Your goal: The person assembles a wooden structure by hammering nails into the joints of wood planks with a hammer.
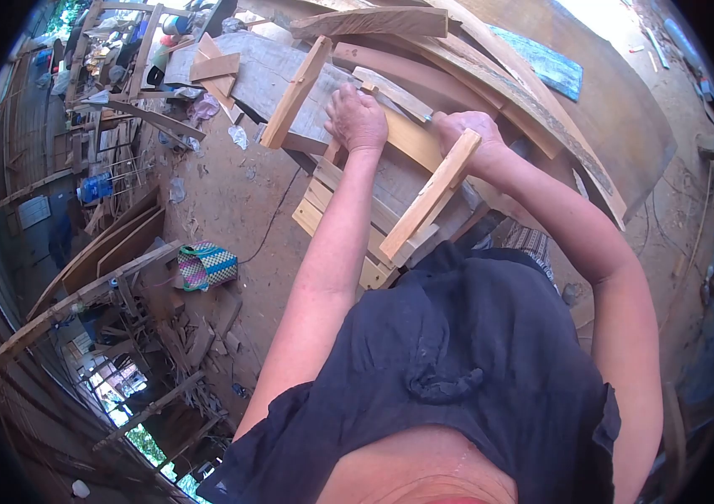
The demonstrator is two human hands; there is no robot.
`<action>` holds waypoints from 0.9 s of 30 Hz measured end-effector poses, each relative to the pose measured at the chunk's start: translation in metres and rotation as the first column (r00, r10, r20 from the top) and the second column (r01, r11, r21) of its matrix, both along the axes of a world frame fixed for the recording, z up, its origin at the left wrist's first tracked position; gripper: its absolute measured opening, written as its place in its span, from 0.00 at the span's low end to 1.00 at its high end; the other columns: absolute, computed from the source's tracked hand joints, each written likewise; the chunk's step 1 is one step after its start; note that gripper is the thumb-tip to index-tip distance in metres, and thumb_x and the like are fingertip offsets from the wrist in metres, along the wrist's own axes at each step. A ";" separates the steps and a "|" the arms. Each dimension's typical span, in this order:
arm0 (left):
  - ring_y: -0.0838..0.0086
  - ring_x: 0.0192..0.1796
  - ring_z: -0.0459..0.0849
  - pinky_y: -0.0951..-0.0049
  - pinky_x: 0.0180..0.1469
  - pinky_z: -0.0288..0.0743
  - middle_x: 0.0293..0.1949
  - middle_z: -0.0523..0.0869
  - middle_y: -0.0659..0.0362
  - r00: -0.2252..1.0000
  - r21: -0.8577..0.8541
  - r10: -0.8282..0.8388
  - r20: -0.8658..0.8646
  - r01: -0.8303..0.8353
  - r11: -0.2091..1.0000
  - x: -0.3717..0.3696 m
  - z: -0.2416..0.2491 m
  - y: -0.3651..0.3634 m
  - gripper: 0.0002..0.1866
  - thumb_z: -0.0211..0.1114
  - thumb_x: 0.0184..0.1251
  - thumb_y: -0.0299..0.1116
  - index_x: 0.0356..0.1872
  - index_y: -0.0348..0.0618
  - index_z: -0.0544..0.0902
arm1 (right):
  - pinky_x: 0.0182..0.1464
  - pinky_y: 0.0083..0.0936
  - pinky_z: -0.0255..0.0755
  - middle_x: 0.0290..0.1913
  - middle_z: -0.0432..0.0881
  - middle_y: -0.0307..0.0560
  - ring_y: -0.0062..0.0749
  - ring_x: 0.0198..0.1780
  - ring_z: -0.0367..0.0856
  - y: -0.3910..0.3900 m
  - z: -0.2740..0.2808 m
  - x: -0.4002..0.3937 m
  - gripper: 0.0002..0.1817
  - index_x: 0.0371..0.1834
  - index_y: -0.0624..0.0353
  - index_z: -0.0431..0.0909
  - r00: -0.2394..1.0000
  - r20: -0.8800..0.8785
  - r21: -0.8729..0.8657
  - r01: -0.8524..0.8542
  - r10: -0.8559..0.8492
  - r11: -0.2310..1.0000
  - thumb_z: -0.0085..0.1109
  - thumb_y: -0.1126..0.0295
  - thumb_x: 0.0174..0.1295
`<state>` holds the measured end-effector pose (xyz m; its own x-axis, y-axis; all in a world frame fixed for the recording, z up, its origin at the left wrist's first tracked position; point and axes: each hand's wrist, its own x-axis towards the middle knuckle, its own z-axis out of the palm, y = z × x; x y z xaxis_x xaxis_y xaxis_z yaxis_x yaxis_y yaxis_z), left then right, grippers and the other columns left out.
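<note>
A wooden frame of pale slats (348, 202) lies on a wide grey plank (264, 76), with two crossbars (294, 92) nailed over the slats. My left hand (357, 118) presses down, fingers curled, on a yellowish slat (411, 139) near the far crossbar. My right hand (466, 130) rests fisted at the top of the near crossbar (428, 197), on the same slat. Whether either hand holds a tool is hidden.
Long curved boards (533, 109) and a blue-painted plank (541, 67) lie to the right on dirt ground. A woven colourful bag (206, 265) sits on the ground at left. Scrap timber and wooden railings (122, 277) crowd the left side. A cable (277, 218) runs across the dirt.
</note>
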<state>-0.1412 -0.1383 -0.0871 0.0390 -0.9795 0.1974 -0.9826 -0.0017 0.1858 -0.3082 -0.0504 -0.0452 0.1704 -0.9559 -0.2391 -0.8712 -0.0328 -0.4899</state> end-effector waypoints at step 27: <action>0.54 0.53 0.72 0.47 0.51 0.63 0.46 0.75 0.53 1.000 0.002 -0.007 -0.019 0.007 1.000 -0.002 0.000 0.000 0.12 0.50 0.58 0.35 0.42 0.46 0.72 | 0.38 0.36 0.77 0.31 0.82 0.55 0.49 0.36 0.82 -0.028 -0.001 0.013 0.10 0.30 0.60 0.81 0.995 0.098 -0.089 0.001 0.008 0.996 0.54 0.70 0.47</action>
